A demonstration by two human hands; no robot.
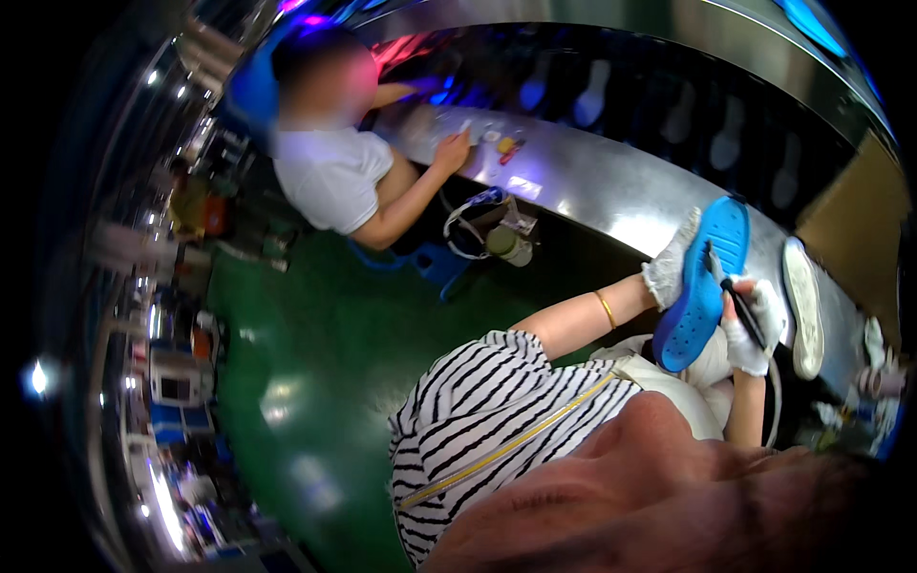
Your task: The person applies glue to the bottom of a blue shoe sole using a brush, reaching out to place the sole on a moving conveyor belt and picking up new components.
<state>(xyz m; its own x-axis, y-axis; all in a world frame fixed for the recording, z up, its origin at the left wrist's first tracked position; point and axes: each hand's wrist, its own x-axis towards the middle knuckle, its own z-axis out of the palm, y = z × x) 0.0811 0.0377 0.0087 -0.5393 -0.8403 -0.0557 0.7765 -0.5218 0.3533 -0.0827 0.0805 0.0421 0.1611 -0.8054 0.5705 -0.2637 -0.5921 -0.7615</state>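
A bright blue shoe sole (692, 320), dotted with small holes, is held tilted before me at the bench edge. My left hand (673, 260), in a pale knit glove, grips it from the left side, its fingertips mostly hidden behind the sole. In my right hand (755, 325), also in a whitish glove, a slim tool (745, 310) with a black handle is clasped. The tool's narrow grey tip lies over the middle of the sole's upper face; whether it touches cannot be made out. An off-white sole (804, 310) rests on the bench to the right of my right hand.
A metal bench (611, 205) runs along the far side, beside a dark conveyor (659, 105) carrying several soles. At the left, a co-worker in a white shirt (330, 181) sits at it. A jar (509, 245) stands below the bench edge. Cardboard (855, 229) leans at the right.
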